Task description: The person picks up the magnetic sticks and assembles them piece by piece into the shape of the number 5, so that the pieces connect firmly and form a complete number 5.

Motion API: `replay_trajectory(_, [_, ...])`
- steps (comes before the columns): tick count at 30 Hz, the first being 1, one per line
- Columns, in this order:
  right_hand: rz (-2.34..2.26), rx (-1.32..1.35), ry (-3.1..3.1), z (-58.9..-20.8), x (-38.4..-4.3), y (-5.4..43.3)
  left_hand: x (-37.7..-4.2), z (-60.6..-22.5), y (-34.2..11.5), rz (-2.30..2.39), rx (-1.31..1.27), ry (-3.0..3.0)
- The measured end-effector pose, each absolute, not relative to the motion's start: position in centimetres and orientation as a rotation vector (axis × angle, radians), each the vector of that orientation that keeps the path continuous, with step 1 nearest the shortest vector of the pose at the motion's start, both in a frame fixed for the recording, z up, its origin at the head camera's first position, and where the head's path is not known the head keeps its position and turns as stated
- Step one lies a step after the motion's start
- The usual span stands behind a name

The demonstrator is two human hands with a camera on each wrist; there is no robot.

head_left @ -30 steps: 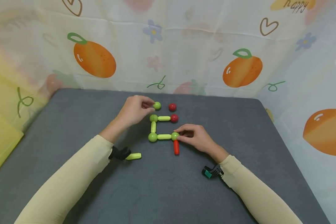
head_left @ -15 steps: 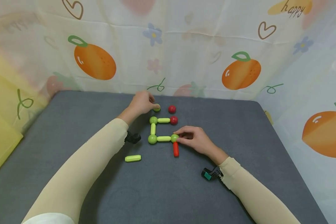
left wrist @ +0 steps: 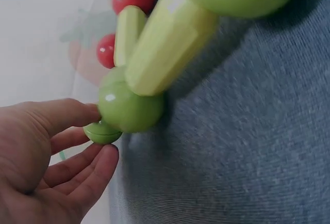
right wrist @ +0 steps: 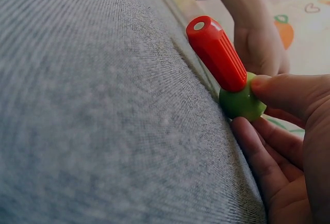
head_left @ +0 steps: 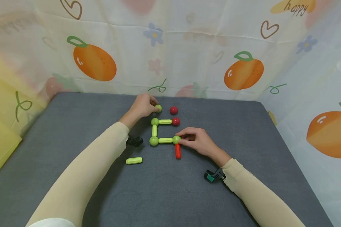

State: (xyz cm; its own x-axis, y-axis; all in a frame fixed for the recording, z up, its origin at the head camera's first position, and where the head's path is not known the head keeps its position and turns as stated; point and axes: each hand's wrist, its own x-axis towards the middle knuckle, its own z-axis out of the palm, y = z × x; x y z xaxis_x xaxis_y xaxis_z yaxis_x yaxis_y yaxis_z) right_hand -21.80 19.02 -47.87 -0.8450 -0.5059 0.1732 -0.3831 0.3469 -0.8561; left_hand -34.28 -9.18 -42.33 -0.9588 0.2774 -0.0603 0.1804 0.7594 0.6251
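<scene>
At the far side of the table my left hand [head_left: 143, 107] pinches a loose green ball [left wrist: 102, 135] between thumb and fingers. My right hand [head_left: 198, 140] grips another green ball [right wrist: 242, 100] at the near right corner of a joined ball-and-rod shape. From that ball a red rod [head_left: 177, 151] points towards me. Yellow-green rods [head_left: 165, 140] link it to a green ball [head_left: 153, 141] at the near left, then up to a further green ball [head_left: 154, 121] and across to a red ball [head_left: 175, 121].
One loose red ball [head_left: 174, 110] sits behind the joined shape. Left of the shape and nearer me lies a single yellow-green rod [head_left: 134, 160]. The grey table [head_left: 159, 195] ends at a printed cloth backdrop [head_left: 193, 47].
My left hand has reached forward and to the right, and its fingers have closed on the loose green ball. My right hand keeps its hold on the corner ball.
</scene>
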Motion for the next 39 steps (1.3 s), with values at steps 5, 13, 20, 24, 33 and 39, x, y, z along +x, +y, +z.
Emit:
replay_trajectory(5, [-1.528, -0.811, 2.473, -47.8, -21.8, 19.0, -32.8, -41.5, -9.4, 1.080, 0.438, 2.762])
replay_trajectory(13, [-1.516, -0.815, 2.469, -47.8, -21.9, 18.9, -27.9, -38.9, -9.3, 1.269, 0.615, 2.676])
replay_trajectory(20, [-1.526, -0.812, 2.464, -48.0, -21.9, 18.7, -23.0, -38.3, -9.1, 1.357, 0.728, 2.578])
replay_trajectory(24, [-1.534, -0.819, 2.469, -48.0, -21.8, 18.7, -20.3, -38.7, -9.2, 1.361, 0.784, 2.505])
replay_trajectory(33, [-1.523, -0.841, 2.471, -48.1, -21.9, 18.6, -17.3, -40.3, -9.1, 1.302, 0.863, 2.431])
replay_trajectory(39, [-1.548, -0.829, 2.460, -47.9, -21.8, 18.7, -17.2, -40.7, -8.8, 1.273, 0.900, 2.427])
